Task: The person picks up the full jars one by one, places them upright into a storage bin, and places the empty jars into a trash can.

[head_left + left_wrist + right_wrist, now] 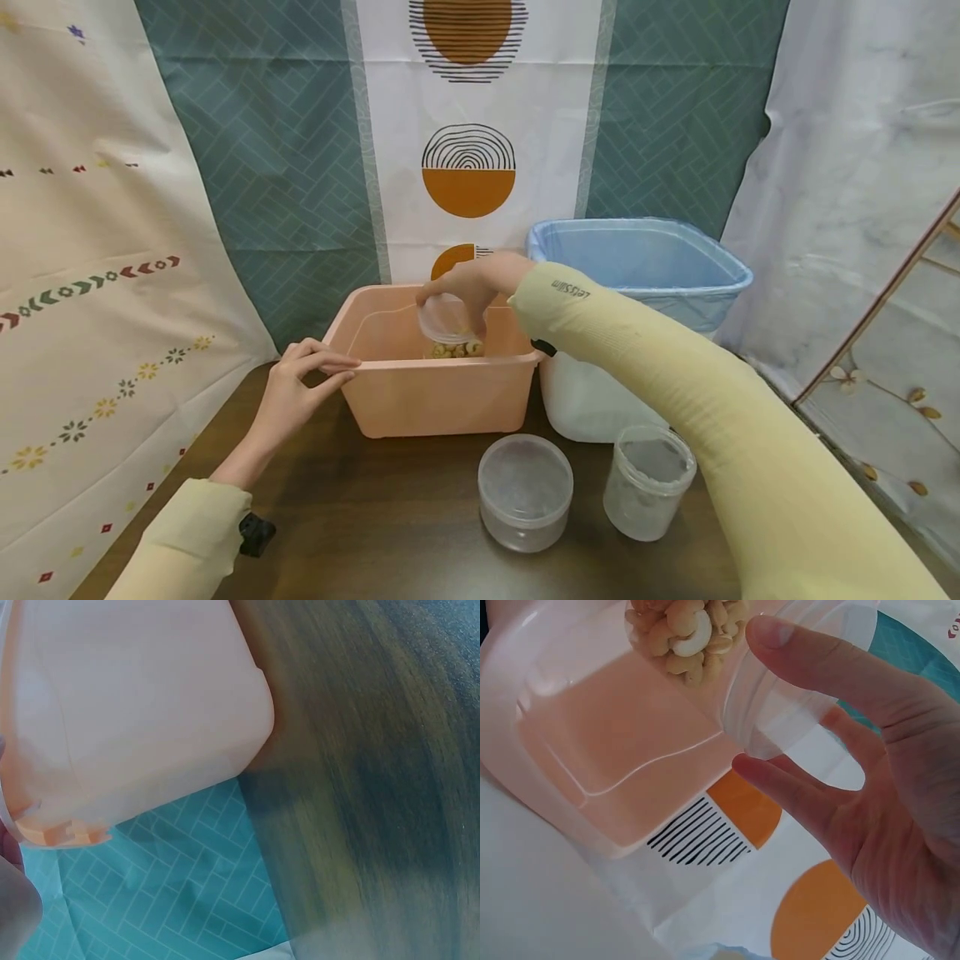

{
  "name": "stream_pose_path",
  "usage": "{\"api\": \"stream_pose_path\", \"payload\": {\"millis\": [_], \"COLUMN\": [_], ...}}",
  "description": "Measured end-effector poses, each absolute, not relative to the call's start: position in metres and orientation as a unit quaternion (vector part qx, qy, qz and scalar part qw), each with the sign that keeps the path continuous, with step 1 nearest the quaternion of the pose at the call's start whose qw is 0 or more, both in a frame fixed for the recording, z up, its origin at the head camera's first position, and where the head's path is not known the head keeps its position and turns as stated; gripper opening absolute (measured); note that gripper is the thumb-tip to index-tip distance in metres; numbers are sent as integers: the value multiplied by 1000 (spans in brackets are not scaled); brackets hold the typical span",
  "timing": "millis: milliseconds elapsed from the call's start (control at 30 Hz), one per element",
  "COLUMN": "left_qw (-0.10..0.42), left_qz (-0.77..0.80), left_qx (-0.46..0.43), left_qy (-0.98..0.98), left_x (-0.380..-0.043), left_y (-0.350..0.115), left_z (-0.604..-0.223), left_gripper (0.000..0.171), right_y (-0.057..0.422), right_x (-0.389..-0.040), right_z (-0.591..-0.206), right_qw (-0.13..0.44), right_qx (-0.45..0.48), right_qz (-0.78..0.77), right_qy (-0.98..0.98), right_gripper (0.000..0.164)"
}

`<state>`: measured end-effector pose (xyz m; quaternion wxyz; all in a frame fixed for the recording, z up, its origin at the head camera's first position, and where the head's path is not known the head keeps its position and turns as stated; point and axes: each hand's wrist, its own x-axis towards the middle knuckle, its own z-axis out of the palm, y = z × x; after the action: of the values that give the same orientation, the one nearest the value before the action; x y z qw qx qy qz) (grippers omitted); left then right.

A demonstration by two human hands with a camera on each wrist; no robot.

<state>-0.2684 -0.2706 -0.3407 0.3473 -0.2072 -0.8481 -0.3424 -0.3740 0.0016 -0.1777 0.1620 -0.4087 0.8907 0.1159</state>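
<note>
My right hand [467, 292] grips a clear plastic jar [444, 319] by its ridged upper end, down inside a peach plastic tub [442, 400]. Pale cashews [691, 637] show through the wall of this jar in the right wrist view. In that view the thumb and fingers of my right hand [885, 742] lie on opposite sides of it. At the tub's front left corner, my left hand [296, 387] pinches the rim between thumb and fingers. Only a sliver of the left hand [15, 900] shows in the left wrist view.
Two more clear plastic jars stand on the dark wooden table [360, 517]: a wide one [525, 492] and a taller one [648, 487]. Right of the tub is a white bin [588, 400] with a blue liner [637, 233]. Patterned cloth [292, 167] hangs behind.
</note>
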Motion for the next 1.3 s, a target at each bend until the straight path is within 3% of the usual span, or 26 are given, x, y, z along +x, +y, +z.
{"api": "stream_pose_path", "payload": {"millis": [533, 1300], "left_qw": [348, 345], "left_qz": [-345, -351], "left_qx": [-207, -208], "left_qy": [-847, -845], "left_x": [-268, -267], "left_y": [-270, -271], "left_z": [-342, -341], "left_gripper": [24, 23], "right_y": [4, 7], "right_x": [-374, -376], "right_z": [-188, -191], "right_qw": [187, 138], "right_qx": [-387, -393], "right_qz": [104, 157], "right_qy": [897, 895], "right_gripper": [100, 102]}}
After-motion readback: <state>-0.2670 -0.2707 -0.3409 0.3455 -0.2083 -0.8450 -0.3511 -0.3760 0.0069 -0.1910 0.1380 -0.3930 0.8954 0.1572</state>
